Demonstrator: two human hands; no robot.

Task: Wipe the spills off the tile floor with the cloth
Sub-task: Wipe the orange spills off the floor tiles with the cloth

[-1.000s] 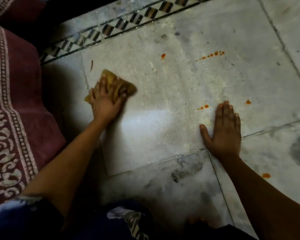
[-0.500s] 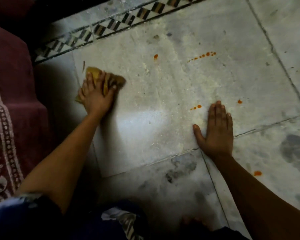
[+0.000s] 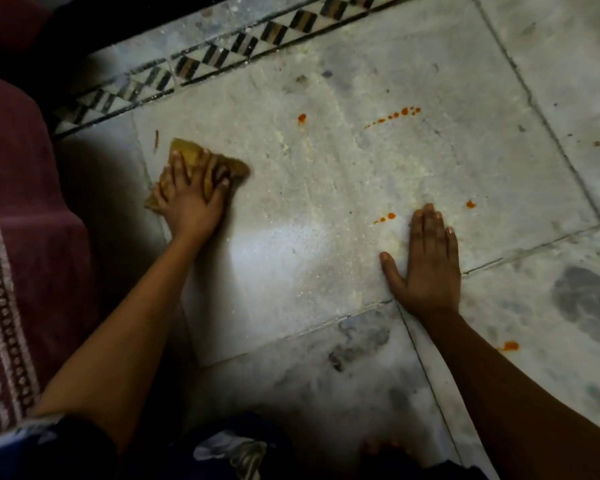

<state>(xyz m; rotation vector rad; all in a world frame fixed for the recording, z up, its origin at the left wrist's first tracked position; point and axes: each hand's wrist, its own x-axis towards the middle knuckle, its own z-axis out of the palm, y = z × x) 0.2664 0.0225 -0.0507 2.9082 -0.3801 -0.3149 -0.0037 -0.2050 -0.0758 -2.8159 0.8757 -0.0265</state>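
Our left hand (image 3: 187,202) presses the cloth (image 3: 201,161) to the floor (image 3: 326,209), fingers spread over it, its edges poking out past our fingertips. Our right hand (image 3: 426,268) lies flat, empty, fingers together; 1 orange spill (image 3: 387,217) sits just beside them.
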